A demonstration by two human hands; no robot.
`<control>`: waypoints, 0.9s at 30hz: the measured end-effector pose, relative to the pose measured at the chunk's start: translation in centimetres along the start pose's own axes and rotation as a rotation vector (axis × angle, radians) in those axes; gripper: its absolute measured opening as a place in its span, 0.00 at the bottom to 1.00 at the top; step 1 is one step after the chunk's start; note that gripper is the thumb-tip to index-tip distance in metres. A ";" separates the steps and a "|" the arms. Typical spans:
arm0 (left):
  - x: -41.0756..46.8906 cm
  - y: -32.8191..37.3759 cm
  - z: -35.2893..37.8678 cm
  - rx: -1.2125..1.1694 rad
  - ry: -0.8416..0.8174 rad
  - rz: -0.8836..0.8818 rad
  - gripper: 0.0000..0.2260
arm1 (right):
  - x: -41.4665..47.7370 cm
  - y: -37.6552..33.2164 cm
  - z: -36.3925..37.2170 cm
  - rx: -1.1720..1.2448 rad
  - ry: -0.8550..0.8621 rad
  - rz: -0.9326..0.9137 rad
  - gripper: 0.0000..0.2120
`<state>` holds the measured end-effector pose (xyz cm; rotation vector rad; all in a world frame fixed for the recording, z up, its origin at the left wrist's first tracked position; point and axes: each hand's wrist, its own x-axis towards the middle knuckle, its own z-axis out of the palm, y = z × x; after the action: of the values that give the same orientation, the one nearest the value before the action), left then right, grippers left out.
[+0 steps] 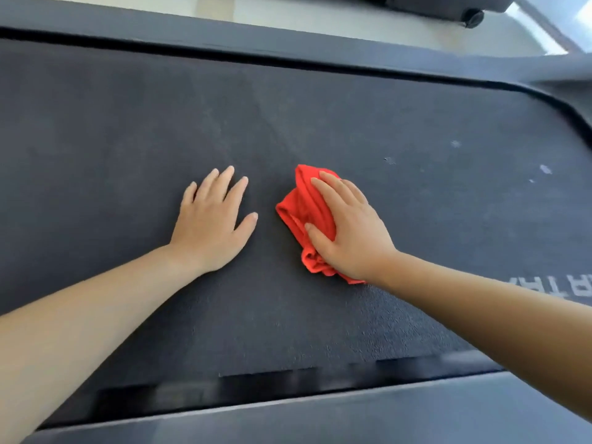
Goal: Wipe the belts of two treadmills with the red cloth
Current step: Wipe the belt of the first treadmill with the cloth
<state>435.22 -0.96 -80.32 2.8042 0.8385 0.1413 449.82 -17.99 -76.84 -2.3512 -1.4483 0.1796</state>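
Head view: my right hand [349,232] presses red cloth [301,206] flat, fingers [333,190] together; left hand [208,219] spread on belt [96,139]. Dust specks [390,160] at cloth's 2 o'clock.

Treadmill belt [96,139]: open left of the left hand [211,225] and right of the right hand [349,229]; narrow gap between left hand and red cloth [301,206]; side rails [160,30] bound it.

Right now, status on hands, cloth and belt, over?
Left hand flat on belt, empty. Right hand pressing bunched red cloth onto belt. Pale specks right of cloth, nothing blocking.
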 end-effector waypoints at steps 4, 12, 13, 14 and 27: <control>-4.0 2.2 0.2 0.015 -0.037 0.109 0.28 | -4.1 0.6 -0.6 0.000 0.009 0.025 0.33; -4.0 2.5 -0.1 -0.013 -0.001 0.087 0.25 | -0.7 -0.4 0.4 -0.038 0.021 0.089 0.31; -4.1 2.5 -0.2 -0.010 -0.002 0.086 0.26 | -0.4 -0.5 0.5 -0.045 0.015 0.095 0.31; -4.2 2.5 -0.3 -0.010 -0.002 0.084 0.26 | -0.4 -0.6 0.6 -0.048 0.009 0.096 0.31; -4.2 2.0 -0.4 -0.051 -0.055 0.152 0.26 | -6.6 -1.2 -0.2 -0.024 -0.010 0.014 0.33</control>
<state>432.72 -4.80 -79.58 2.8086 0.6011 0.1074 445.85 -23.34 -76.80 -2.3835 -1.4466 0.1791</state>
